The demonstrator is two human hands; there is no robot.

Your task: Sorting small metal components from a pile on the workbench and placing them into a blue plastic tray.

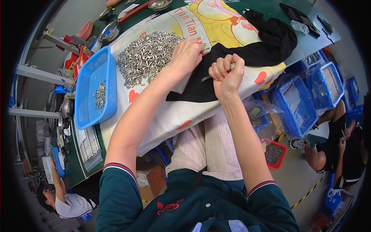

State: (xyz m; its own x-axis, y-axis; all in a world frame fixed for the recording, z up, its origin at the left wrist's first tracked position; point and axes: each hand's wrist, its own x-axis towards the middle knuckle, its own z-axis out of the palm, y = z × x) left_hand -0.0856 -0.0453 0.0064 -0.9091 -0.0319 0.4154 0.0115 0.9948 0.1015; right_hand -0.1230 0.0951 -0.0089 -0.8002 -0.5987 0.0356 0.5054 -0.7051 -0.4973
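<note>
A large heap of small silvery metal pins (145,56) lies on the patterned cloth (154,129). At the heap's right edge is my left hand (187,54), its fingers curled downward; whatever lies under the fingertips is hidden. My right hand (228,75) is closed in a fist above a black cloth (197,91). A small, shiny metal piece (232,66) peeks out at the top of that fist. Beside its lower fingers a short grey strip (205,78) shows; I cannot tell whether it is held or lies on the black cloth.
Left of the heap stands a blue plastic basket (112,83) with some pins in it. Metal bowls (109,31) sit at the back left. Blue crates (295,104) and a red bin (275,154) of small parts are on the right. Other people are at both sides.
</note>
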